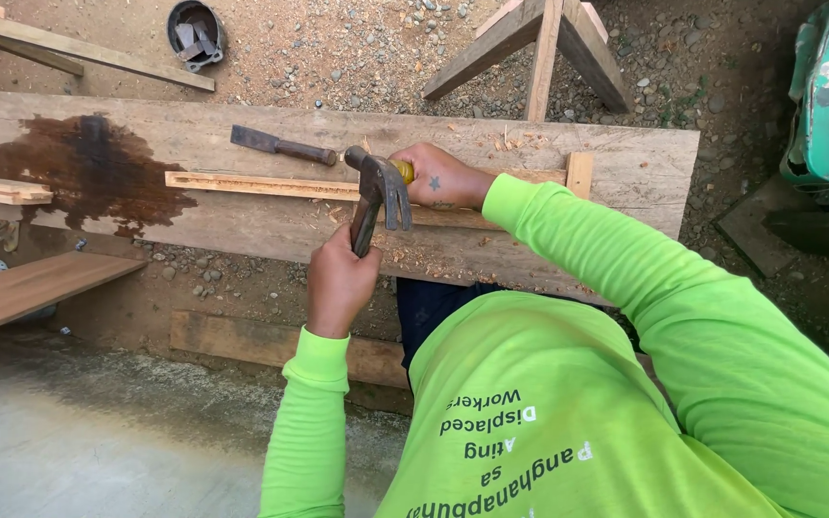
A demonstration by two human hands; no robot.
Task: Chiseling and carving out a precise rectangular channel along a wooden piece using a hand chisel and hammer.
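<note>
I am watching the left grip (340,284) closing around the handle of a claw hammer (376,192), whose head is standing just above that grip, next to the right grip (438,179). The right grip is wrapping a yellow-handled tool (401,171), its fist resting on a thin wooden strip (271,184) that is lying along the broad plank desk (568,153). Left of the right grip and beyond the strip, a chisel (280,146) is lying flat on the desk. Farther left, a dark wet stain (88,173) is spreading over the wood. Shavings (414,257) are lying just beside the left grip.
</note>
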